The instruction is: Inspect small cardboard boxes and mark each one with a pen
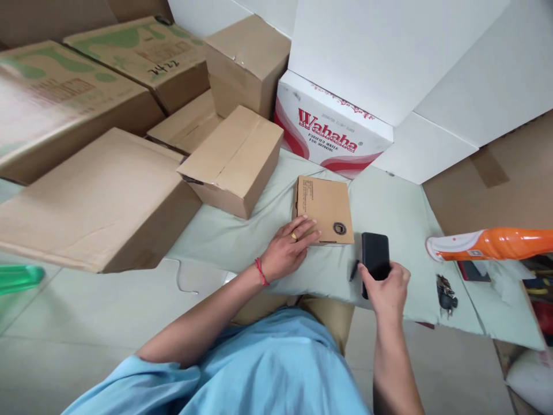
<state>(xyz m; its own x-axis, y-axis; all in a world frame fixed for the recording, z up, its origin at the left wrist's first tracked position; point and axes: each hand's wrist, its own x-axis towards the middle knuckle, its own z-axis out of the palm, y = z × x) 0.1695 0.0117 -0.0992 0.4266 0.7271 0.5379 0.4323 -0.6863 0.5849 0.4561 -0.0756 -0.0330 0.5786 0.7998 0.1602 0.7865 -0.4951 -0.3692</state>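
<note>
My left hand point(290, 249), with a ring and a red wrist cord, rests with its fingers stretched over the near left corner of a small brown cardboard box point(326, 202). Printed text and a dark round mark show on the box's top. To the right, my right hand point(386, 285) grips the lower part of a black phone point(375, 251) between thumb and fingers. The phone lies at the front of the cloth-covered surface, and its far end is uncovered. A short black pen-like item point(354, 271) lies just left of the phone, near my right thumb.
Several larger cardboard boxes point(235, 158) crowd the left and back. A white-and-red Wahaha carton point(332, 129) stands behind the small box. At right are an orange bottle point(496, 244) lying on its side and a bunch of keys point(446, 295). A pale green cloth point(397, 202) covers the surface.
</note>
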